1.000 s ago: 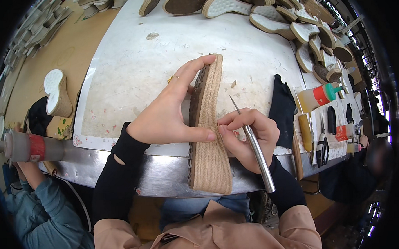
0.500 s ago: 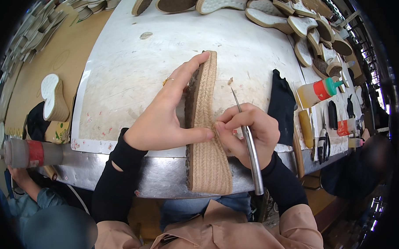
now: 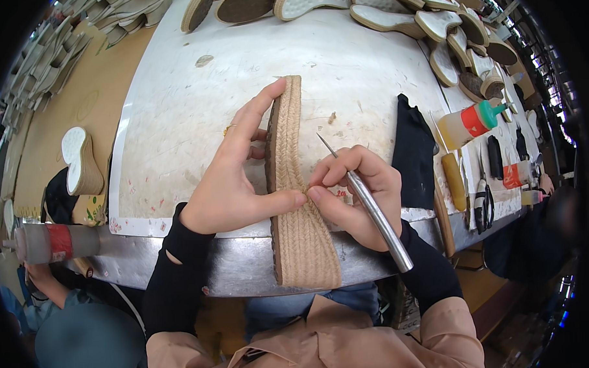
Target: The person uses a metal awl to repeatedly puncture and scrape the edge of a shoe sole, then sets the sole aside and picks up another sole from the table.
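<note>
A wedge shoe sole (image 3: 308,248) wrapped in tan braided rope stands on its edge at the table's front, its brown underside facing left. My left hand (image 3: 232,176) grips it, fingers along the dark side and far tip, thumb pressing the braid near the middle. My right hand (image 3: 363,191) is closed around a metal awl (image 3: 378,223), whose thin point sticks out up and left, clear of the sole. The right thumb and forefinger pinch at the braid beside my left thumb; whatever they pinch is too small to make out.
Many soles (image 3: 385,20) lie piled at the far right, with more stacked far left. A single sole (image 3: 83,162) stands at left near a clear bottle (image 3: 53,243). To the right are a black cloth (image 3: 413,154), a green-capped glue bottle (image 3: 469,126) and cutters (image 3: 483,206). Another person sits at left.
The awl has tilted further, its tip shifting left and its handle end right. The sole sits slightly further left in view. Both hands keep their hold at the braid.
</note>
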A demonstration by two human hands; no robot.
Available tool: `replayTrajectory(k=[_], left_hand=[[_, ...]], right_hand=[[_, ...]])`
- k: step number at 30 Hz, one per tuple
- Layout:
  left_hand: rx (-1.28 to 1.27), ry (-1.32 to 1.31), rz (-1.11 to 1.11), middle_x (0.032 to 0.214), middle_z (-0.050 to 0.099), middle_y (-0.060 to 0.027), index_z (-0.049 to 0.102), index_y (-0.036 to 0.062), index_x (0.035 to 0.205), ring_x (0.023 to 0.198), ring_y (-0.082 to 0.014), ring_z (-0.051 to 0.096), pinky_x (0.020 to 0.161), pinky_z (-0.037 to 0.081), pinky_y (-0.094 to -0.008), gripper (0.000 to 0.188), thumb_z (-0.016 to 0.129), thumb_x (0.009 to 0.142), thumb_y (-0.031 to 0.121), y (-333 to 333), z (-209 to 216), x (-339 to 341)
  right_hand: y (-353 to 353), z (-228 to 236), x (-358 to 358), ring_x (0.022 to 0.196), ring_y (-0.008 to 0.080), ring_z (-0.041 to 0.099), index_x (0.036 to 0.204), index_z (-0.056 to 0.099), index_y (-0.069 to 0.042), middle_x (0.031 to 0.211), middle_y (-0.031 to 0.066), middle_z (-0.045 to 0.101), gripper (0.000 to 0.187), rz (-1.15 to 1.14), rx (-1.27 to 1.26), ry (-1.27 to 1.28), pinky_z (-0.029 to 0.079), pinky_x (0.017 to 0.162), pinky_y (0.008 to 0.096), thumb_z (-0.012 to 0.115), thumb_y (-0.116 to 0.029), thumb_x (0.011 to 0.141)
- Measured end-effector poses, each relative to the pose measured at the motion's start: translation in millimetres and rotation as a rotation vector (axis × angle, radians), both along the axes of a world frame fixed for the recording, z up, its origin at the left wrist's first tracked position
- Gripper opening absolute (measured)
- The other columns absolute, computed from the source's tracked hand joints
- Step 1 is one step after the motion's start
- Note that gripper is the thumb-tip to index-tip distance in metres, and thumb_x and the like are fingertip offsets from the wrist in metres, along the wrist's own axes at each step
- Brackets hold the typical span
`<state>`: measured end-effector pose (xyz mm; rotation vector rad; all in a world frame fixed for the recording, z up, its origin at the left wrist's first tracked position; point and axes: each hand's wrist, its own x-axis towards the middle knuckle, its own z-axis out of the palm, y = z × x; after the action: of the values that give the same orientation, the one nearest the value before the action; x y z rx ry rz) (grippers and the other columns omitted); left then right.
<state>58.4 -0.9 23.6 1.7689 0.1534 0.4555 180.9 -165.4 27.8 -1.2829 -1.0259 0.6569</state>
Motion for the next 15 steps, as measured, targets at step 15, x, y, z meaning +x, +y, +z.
replayTrajectory(k=[15], left_hand=[[0.075, -0.036, 0.044, 0.144, 0.036, -0.0178, 0.025, 0.0121, 0.153, 0.129, -0.0315, 0.041, 0.101, 0.04, -0.0425, 0.105, 0.08, 0.064, 0.018, -4.6, -2.6, 1.5]], right_hand=[[4.8, 6.7, 1.1, 0.076, 0.0069, 0.058, 0.091, 0.049, -0.004, 0.088, 0.0078, 0.062, 0.023, -0.006, -0.097, 0.136, 0.05, 0.067, 0.0217, 0.065, 0.008, 0.082]])
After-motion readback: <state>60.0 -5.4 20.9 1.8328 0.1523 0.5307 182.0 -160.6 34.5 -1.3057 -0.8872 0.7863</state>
